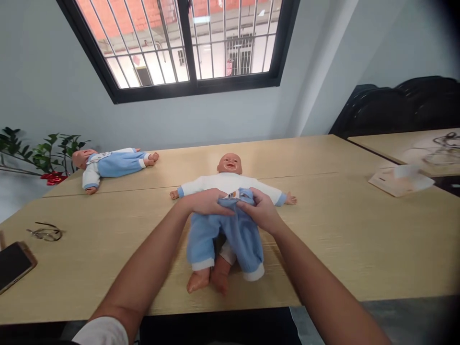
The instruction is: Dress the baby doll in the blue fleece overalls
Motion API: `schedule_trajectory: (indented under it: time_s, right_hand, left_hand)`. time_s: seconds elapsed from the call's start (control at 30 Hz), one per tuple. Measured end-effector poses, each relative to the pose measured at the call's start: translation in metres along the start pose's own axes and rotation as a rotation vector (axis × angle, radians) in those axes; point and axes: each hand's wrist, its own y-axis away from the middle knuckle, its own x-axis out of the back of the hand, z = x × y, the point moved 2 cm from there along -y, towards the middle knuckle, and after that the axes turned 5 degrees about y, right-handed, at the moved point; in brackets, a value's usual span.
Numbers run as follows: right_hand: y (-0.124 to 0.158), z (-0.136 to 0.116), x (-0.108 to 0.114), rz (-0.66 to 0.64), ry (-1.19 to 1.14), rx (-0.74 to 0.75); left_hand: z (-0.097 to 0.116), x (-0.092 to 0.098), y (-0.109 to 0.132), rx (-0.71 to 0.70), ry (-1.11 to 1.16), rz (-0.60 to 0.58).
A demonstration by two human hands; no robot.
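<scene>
A baby doll lies on its back on the table, arms spread, head toward the window. It wears a white top with blue cuffs. My left hand and my right hand grip the waist edge of light blue doll trousers over the doll's belly. A printed patch shows between my hands. One trouser leg covers a doll leg down to the foot. The other trouser leg hangs flat beside the second doll foot, which sticks out apart from it.
A second dressed doll lies at the far left near a potted plant. Glasses and a phone rest on the left of the table. A tissue pack sits at the right; black chairs stand behind.
</scene>
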Motion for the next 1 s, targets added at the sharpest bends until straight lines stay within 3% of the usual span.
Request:
schedule_trajectory:
  time_s: [0.17, 0.23, 0.37, 0.43, 0.53, 0.63, 0.77, 0.9, 1.0]
  right_hand:
    - [0.007, -0.003, 0.004, -0.454, -0.035, -0.030]
    - [0.008, -0.003, 0.002, -0.528, 0.006, -0.051]
    - [0.004, 0.003, -0.003, -0.320, -0.034, -0.044]
    - [0.004, 0.008, -0.004, -0.231, -0.147, -0.068]
    - [0.007, 0.014, -0.006, -0.241, -0.350, -0.128]
    - [0.011, 0.012, -0.007, -0.357, -0.438, -0.143]
    - [0.012, 0.007, -0.010, -0.510, -0.270, -0.135]
    - [0.007, 0.008, -0.010, -0.404, -0.146, -0.083]
    - [0.005, 0.013, -0.009, -0.297, -0.197, -0.066]
  left_hand:
    - [-0.020, 0.015, 0.012, 0.010, 0.214, 0.122]
    - [-0.026, 0.013, 0.013, 0.016, 0.384, 0.161]
    - [-0.022, -0.001, 0.014, 0.034, 0.552, 0.068]
    - [-0.015, -0.006, 0.015, 0.074, 0.447, -0.061]
    - [-0.007, -0.006, 0.018, 0.136, 0.265, -0.186]
    - [-0.006, -0.002, 0.018, 0.084, 0.233, -0.112]
    - [-0.017, -0.003, 0.016, 0.008, 0.500, 0.067]
    - [-0.029, -0.011, 0.017, 0.075, 0.748, 0.129]
    - [-0.026, -0.014, 0.020, 0.087, 0.683, -0.017]
